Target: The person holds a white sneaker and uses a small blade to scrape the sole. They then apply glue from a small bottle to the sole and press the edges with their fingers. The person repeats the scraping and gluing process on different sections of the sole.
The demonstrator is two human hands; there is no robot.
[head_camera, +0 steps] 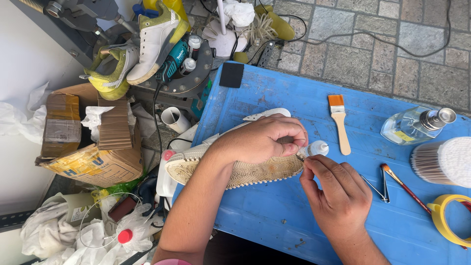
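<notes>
Lying sole-up across the left edge of the blue worktop, shoe is gripped by left hand, fingers curled over its toe, right hand pinching a thin tool at a small white glue bottle, wooden paintbrush just beyond.

Brush, tweezers beside hands

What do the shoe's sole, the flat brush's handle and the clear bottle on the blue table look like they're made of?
The white shoe's tan ridged sole, held by the left hand, looks like matte rubber, scuffed and dirty. The flat brush's pale handle looks like bare wood, unvarnished. The clear bottle seems to be glass or hard plastic, glossy, with a shiny metal-looking cap. The blue table looks like painted board, scratched.
</notes>
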